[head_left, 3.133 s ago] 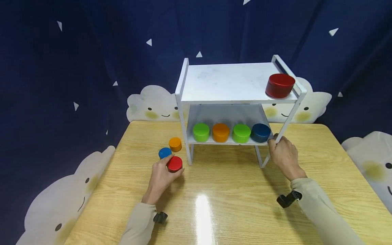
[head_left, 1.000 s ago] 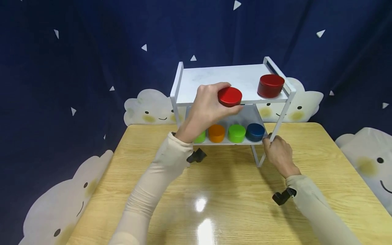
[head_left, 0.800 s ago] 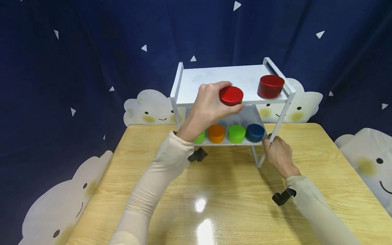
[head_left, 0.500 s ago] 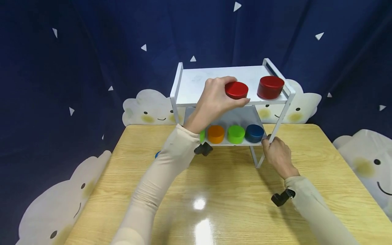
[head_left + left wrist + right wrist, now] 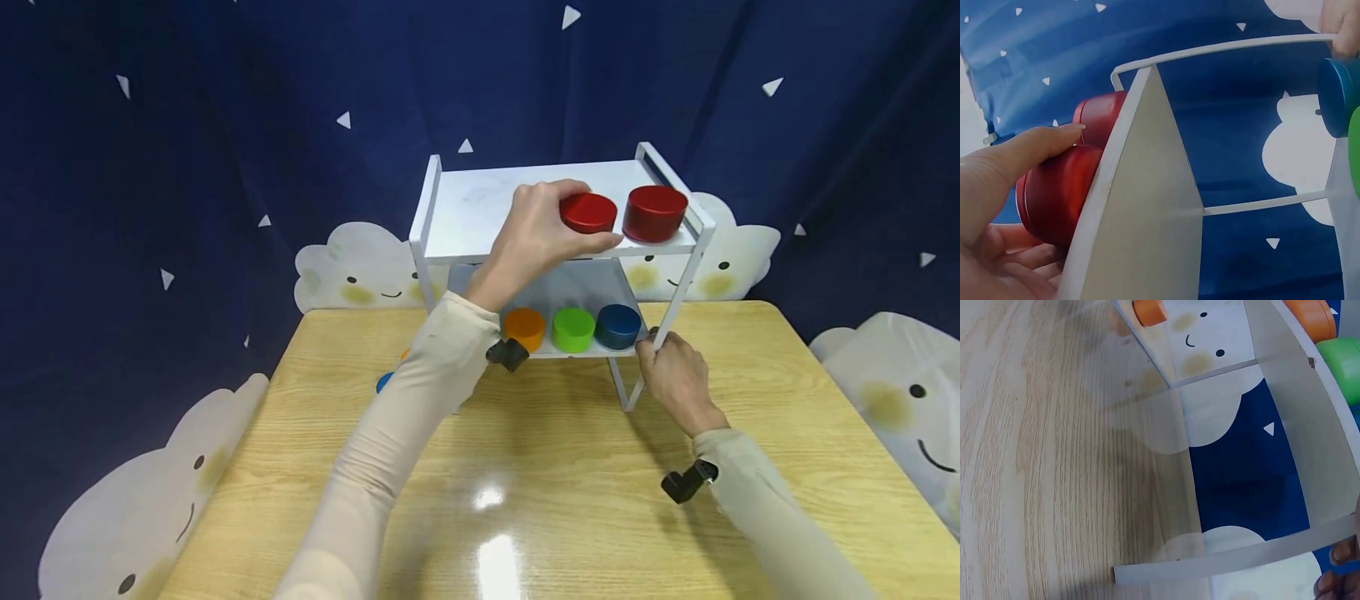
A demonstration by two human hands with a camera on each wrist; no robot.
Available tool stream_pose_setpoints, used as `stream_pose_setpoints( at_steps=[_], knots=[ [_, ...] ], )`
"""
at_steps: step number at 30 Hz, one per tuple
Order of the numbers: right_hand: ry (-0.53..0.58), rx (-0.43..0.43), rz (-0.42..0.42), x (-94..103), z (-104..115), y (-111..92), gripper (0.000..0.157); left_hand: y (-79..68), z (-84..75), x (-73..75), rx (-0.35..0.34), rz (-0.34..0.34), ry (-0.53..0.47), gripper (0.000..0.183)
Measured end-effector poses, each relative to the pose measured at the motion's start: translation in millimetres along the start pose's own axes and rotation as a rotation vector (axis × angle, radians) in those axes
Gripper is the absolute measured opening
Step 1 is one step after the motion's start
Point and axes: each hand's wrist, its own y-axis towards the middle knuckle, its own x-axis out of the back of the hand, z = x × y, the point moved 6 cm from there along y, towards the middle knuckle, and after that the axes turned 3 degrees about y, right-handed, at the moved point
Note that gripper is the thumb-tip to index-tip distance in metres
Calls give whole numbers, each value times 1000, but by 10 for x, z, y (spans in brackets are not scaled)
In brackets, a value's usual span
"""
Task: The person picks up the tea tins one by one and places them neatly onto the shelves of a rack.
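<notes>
My left hand [image 5: 532, 229] pinches a red round tin [image 5: 588, 213] between thumb and fingers at the front of the white shelf rack's top board [image 5: 480, 208]. In the left wrist view this red tin [image 5: 1060, 194] appears to sit against the board, close beside another red tin [image 5: 1099, 117]. That other red tin [image 5: 655, 214] stands at the board's right end. My right hand [image 5: 677, 379] grips the rack's right side near the lower shelf; only its fingertips [image 5: 1342, 551] show in the right wrist view.
On the lower shelf are an orange tin [image 5: 524, 327], a green tin [image 5: 573, 329] and a dark blue tin [image 5: 618, 326]. My left forearm partly covers a small blue tin [image 5: 384, 381] and an orange one [image 5: 405, 353] on the wooden table [image 5: 570, 500].
My left hand has lifted the red tin from the table up to the top board, then shifted it right toward the other red tin. The right hand keeps its grip on the rack.
</notes>
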Motion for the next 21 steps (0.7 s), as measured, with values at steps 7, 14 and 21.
stream_pose_setpoints(
  at_steps=[7,14,21],
  knots=[
    [22,80,-1,-22,5,34,39,25,61,-34,-1,-13,-52,55],
    [47,114,-29,33,66,79,38,48,101,-31,-15,-33,-98,56],
    [39,42,-34,82,38,137,41,80,105,-66,-32,-45,-129,54]
  ],
)
